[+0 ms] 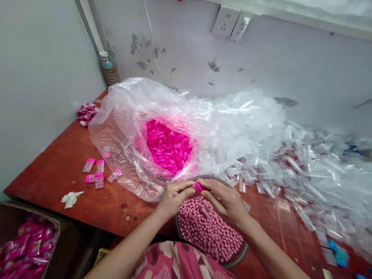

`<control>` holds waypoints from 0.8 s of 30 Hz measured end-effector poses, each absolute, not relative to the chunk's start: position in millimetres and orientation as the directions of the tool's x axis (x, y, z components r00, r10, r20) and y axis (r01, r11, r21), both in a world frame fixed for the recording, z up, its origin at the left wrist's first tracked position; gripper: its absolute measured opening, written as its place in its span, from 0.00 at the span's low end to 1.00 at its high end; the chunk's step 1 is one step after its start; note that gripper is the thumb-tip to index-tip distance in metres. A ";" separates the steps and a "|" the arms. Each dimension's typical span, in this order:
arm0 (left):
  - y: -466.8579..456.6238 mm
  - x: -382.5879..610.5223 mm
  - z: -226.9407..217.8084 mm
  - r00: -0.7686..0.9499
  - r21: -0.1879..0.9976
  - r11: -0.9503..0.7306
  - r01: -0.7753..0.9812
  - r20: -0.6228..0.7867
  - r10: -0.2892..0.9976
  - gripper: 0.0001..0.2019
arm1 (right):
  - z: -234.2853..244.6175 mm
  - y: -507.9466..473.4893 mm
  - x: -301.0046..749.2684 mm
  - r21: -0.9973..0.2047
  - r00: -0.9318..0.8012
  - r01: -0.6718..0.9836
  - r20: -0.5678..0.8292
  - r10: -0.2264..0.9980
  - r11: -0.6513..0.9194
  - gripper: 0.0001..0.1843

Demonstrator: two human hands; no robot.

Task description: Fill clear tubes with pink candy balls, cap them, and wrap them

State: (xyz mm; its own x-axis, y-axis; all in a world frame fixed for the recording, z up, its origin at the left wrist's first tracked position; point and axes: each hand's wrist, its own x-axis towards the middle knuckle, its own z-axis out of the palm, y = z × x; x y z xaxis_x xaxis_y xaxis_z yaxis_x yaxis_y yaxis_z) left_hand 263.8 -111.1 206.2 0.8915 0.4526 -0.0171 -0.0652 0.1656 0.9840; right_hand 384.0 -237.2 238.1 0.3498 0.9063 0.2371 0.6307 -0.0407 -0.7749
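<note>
Over a round bowl (228, 265) of small pink balls (208, 228), my two hands meet at a bright pink plastic cap (197, 187). My left hand (177, 199) pinches it from the left with thumb and forefinger. From the other side, the fingers of my right hand (225, 198) close on it too. Whether a clear container is joined to the cap is hidden by my fingers. Just behind the bowl, a clear plastic bag (124, 120) lies open around a heap of pink caps (168, 146). Clear little plastic containers (246, 175) are scattered to the right.
Several filled pink-capped containers (99, 180) lie on the red-brown table (70, 155), near a scrap of white paper (72, 199). A box (57, 222) of pink packets stands at lower left. A bottle (108, 67) stands by the wall. Blue pieces (338, 253) lie at lower right.
</note>
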 end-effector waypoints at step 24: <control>-116.1 239.0 202.7 0.917 0.980 -0.193 0.054 0.028 0.398 0.11 | 228.0 -234.8 358.5 -0.761 0.314 -0.590 -0.523 0.792 -0.268 0.10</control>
